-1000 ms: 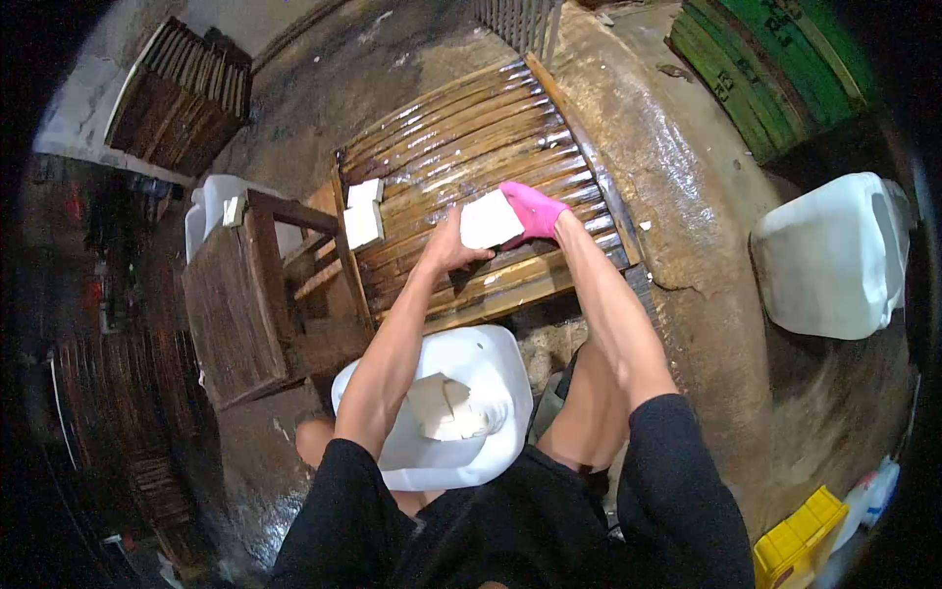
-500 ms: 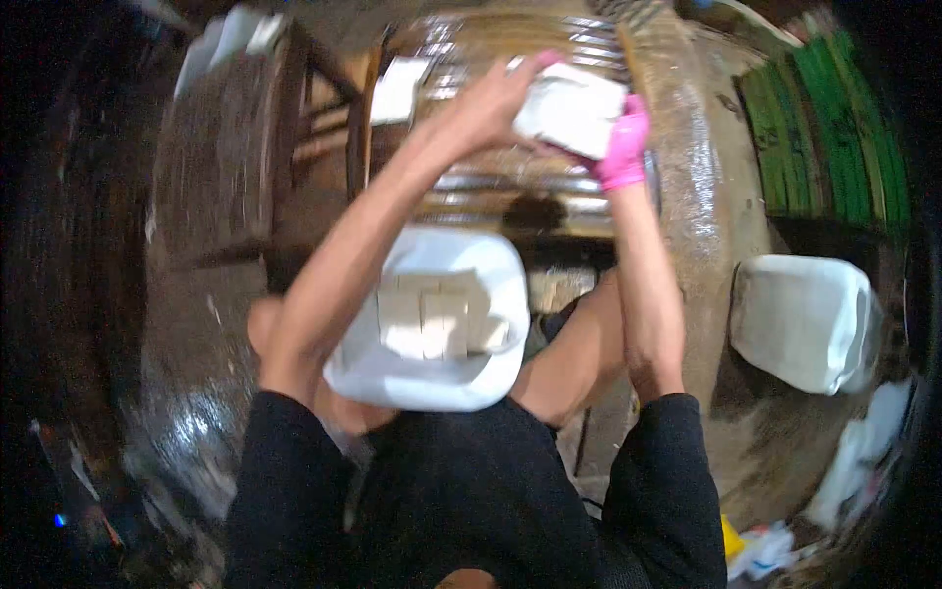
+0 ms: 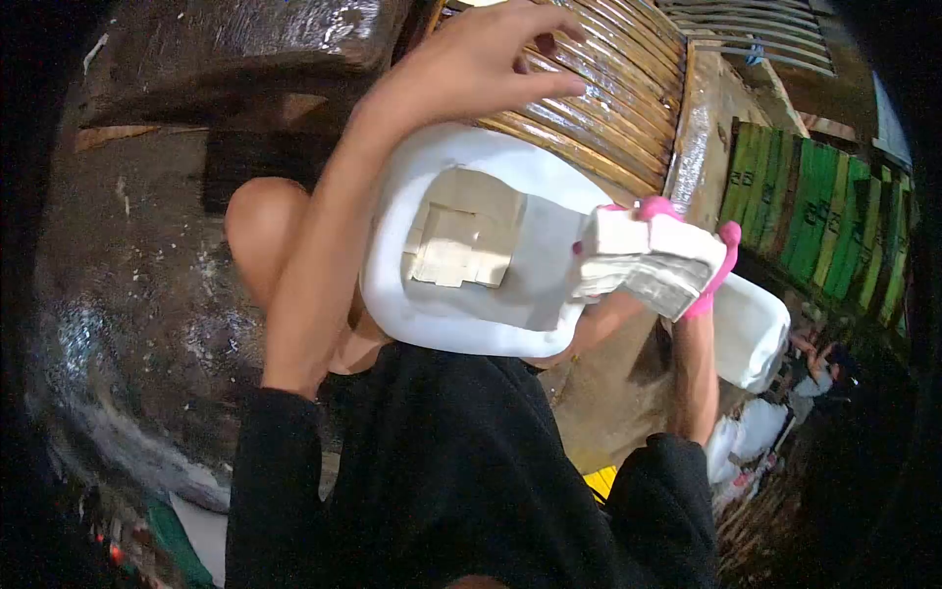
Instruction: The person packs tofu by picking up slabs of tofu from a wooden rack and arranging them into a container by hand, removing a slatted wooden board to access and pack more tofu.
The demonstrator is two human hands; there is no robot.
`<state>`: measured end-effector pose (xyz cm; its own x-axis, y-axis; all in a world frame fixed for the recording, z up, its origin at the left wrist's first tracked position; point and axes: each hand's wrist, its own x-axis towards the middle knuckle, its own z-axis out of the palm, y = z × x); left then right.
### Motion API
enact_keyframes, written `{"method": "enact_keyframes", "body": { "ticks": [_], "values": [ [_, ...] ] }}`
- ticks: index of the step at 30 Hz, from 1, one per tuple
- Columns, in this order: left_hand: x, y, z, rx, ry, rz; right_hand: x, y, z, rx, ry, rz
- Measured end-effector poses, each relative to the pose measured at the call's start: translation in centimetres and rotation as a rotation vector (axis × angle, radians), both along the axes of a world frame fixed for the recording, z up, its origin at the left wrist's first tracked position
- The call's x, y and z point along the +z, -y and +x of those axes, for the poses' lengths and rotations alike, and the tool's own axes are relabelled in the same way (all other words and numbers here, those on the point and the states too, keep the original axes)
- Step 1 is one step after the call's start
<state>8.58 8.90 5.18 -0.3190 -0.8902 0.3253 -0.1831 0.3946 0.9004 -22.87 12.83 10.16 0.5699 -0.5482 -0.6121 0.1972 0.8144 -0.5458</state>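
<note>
My right hand (image 3: 714, 265), in a pink glove, grips a stack of white tofu blocks (image 3: 653, 247) beside the right rim of a white plastic tub (image 3: 471, 339). More pale tofu blocks (image 3: 461, 245) lie side by side in the tub, towards its left end, in what looks like water. Bare and empty, my left hand (image 3: 471, 64) hangs over the far rim with thumb and fingers apart. Just beyond it is a wet slatted wooden rack (image 3: 608, 118). The tub sits in front of my lap between my knees.
Green slatted wooden panels (image 3: 810, 201) stand at the right. A white plastic jerrycan-like container (image 3: 751, 334) lies on the wet floor near my right forearm. At the upper left is a dark wet surface (image 3: 245, 44). Something yellow (image 3: 601, 483) shows beside my right sleeve.
Both hands held white tofu over the rack; now only my right hand has tofu, lower and by the tub. My left hand has let go and opened. The view has turned.
</note>
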Motion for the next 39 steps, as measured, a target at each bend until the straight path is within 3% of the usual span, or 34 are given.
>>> {"method": "enact_keyframes", "body": {
  "ticks": [4, 8, 12, 16, 27, 38, 39],
  "values": [
    [-1.7, -0.5, -0.8, 0.129, -0.066, -0.181, -3.6, 0.4, 5.4, 0.384, -0.329, 0.102],
    [-1.8, -0.6, -1.0, 0.151, -0.155, -0.227, -12.4, 0.5, 8.6, 0.685, -0.651, 0.036],
    [-0.7, -1.0, 0.3, 0.12, -0.164, -0.089, -20.7, 0.2, 8.9, 0.855, -0.973, -0.169],
    [-1.1, -1.1, 0.8, 0.09, -0.168, 0.046, -24.7, -0.5, 8.0, 0.937, -1.209, -0.344],
    [-0.6, -0.5, 0.5, -0.033, -0.308, 0.159, -27.7, -2.7, 6.8, 1.021, -1.46, -0.52],
    [-1.5, -0.7, -0.1, -0.022, -0.234, 0.117, -29.0, -4.5, 6.5, 1.011, -1.53, -0.668],
    [-1.5, -0.5, 0.0, -0.015, -0.221, 0.112, -28.6, -3.9, 6.9, 1.006, -1.542, -0.587]
  ]
}}
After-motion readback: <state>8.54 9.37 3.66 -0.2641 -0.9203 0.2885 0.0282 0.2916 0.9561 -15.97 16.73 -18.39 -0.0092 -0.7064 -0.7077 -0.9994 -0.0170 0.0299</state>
